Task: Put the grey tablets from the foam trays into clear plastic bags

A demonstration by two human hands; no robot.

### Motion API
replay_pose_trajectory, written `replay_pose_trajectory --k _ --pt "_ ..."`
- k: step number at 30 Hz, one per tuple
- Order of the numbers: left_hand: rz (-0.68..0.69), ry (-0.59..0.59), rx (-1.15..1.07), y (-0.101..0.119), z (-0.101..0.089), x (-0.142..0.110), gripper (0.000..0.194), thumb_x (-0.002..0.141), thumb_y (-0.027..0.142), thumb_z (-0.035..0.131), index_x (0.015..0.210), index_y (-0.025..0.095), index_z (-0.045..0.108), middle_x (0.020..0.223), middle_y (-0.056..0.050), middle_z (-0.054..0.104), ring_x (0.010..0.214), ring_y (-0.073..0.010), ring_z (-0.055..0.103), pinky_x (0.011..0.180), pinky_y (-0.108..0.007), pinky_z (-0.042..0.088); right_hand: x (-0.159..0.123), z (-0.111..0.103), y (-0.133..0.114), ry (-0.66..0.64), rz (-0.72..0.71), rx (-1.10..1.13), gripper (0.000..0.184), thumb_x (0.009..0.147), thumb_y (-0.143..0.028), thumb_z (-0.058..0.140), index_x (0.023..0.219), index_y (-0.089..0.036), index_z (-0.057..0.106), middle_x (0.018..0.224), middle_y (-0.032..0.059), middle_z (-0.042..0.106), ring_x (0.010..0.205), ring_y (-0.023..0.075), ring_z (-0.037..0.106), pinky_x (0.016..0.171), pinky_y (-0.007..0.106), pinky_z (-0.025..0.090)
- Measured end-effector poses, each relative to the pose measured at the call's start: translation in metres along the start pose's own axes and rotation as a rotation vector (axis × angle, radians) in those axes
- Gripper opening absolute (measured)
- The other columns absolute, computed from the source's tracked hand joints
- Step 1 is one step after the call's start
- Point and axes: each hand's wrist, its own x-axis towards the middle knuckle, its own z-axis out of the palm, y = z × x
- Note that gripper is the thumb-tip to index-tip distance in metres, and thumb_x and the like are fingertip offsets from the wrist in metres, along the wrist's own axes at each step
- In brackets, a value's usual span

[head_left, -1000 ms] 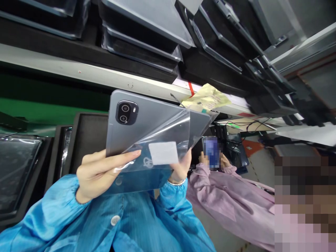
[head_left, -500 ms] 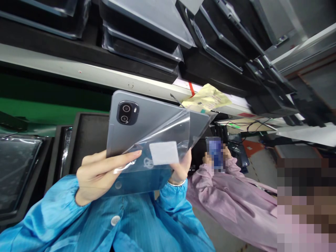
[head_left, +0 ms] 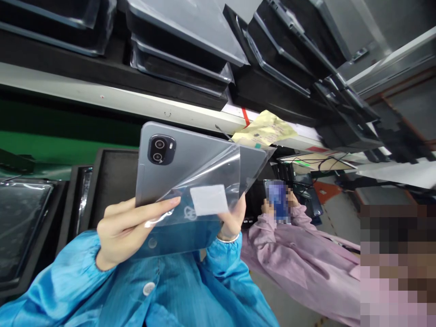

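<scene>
A gray tablet is held up in the air in front of the blue jacket, its back toward the camera — the black lens block sits by its upper left corner. Clear film, creased and partly lifted, covers much of the back and bears a white label. The left hand has its grip pinching the tablet's lower left side, fingers laid across the back onto the film; its thumb is hidden. The right hand has its grip closed on the lower right side, partly seen through the film. Beyond the tablet's upper edge runs the white front edge of a shelf, with yellow paper at that edge and flat gray devices stacked behind it. At right — well apart from the tablet — a person in pink sleeves holds a blurred screen.
</scene>
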Motion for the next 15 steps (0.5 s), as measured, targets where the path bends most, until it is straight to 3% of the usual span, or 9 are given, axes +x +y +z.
replay_pose_trajectory --k 7,15 --pt "0.014 0.013 0.064 -0.004 0.001 -0.002 0.047 0.101 0.016 0.068 0.132 0.051 0.073 0.117 0.011 0.082 0.092 -0.0156 0.083 0.081 -0.021 0.07 0.002 0.004 0.001 -0.019 0.038 0.037 0.064 0.07 -0.055 0.092 0.125 -0.029 0.074 0.101 0.0051 0.081 0.082 0.0258 0.077 0.078 0.041 0.065" --pt "0.13 0.002 0.084 -0.025 -0.008 0.005 0.05 0.098 0.012 0.07 0.134 0.046 0.073 0.119 0.006 0.082 0.098 -0.0195 0.083 0.087 -0.023 0.069 0.011 0.013 0.008 -0.105 0.04 0.045 0.067 0.075 -0.049 0.09 0.133 -0.023 0.072 0.108 0.0076 0.082 0.095 0.0255 0.077 0.085 0.037 0.066"
